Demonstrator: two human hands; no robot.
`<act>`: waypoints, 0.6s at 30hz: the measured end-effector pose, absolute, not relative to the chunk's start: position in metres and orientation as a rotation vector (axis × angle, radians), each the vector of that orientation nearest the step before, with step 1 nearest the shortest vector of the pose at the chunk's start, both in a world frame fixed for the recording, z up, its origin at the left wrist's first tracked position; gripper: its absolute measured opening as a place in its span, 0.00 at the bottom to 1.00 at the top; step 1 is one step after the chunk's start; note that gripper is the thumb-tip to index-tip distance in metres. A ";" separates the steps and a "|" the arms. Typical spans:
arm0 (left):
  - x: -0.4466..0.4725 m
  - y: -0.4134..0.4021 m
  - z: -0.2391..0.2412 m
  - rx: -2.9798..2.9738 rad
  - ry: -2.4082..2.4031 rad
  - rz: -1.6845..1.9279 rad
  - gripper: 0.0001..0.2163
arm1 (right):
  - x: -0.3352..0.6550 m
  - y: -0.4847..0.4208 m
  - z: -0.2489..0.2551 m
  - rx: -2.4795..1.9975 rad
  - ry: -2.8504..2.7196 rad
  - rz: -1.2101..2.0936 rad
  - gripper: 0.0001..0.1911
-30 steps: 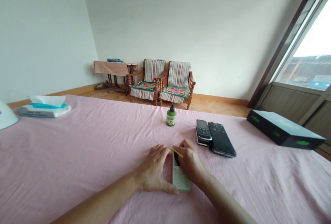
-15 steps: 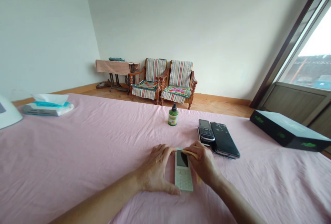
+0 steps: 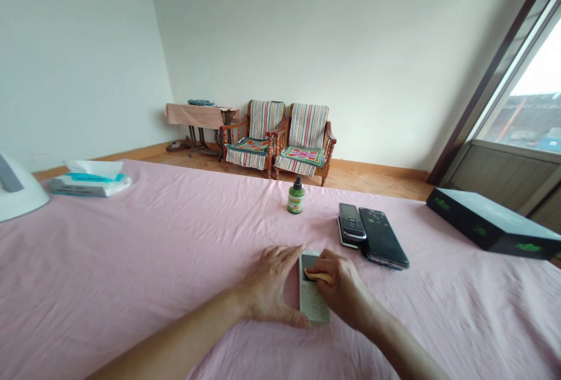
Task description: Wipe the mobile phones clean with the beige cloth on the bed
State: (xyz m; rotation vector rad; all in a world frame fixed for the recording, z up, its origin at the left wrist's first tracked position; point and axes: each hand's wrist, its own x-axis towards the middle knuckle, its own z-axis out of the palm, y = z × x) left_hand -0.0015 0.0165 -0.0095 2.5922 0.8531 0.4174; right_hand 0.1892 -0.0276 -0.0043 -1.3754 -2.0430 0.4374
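Note:
A white keypad phone (image 3: 314, 304) lies face up on the pink cloth, its dark screen at the far end. My left hand (image 3: 274, 289) holds it steady along the left side, fingertips at the top end and thumb at the bottom end. In my right hand (image 3: 342, 286) is a small piece of yellowish cloth (image 3: 319, 276), pinched between the fingers and pressed on the screen. That hand hides the phone's right edge and part of the screen; most of the cloth is hidden in the grip.
Right of my hands lie a black keypad phone (image 3: 352, 223) on other devices and a black smartphone (image 3: 383, 238). A green bottle (image 3: 296, 199) stands ahead. A dark box (image 3: 491, 222) is far right, a tissue pack (image 3: 90, 184) left, beside a white rounded object (image 3: 20, 190).
My right hand has moved the yellowish cloth down and slightly left, from the screen's top to its lower part. My left hand keeps its place on the phone. The view has shifted slightly.

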 end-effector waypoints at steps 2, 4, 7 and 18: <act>-0.001 0.016 -0.011 2.591 0.873 0.416 0.52 | 0.188 -0.031 -0.004 -1.383 -2.032 0.453 0.17; -0.001 0.016 -0.012 2.593 0.891 0.423 0.52 | 0.188 -0.037 -0.003 -1.374 -2.035 0.462 0.17; 0.000 0.014 -0.011 2.581 0.912 0.442 0.52 | 0.191 -0.049 -0.002 -1.323 -2.117 0.443 0.13; 0.002 0.017 -0.016 2.605 0.857 0.503 0.50 | 0.176 -0.050 0.003 -1.245 -2.239 0.426 0.13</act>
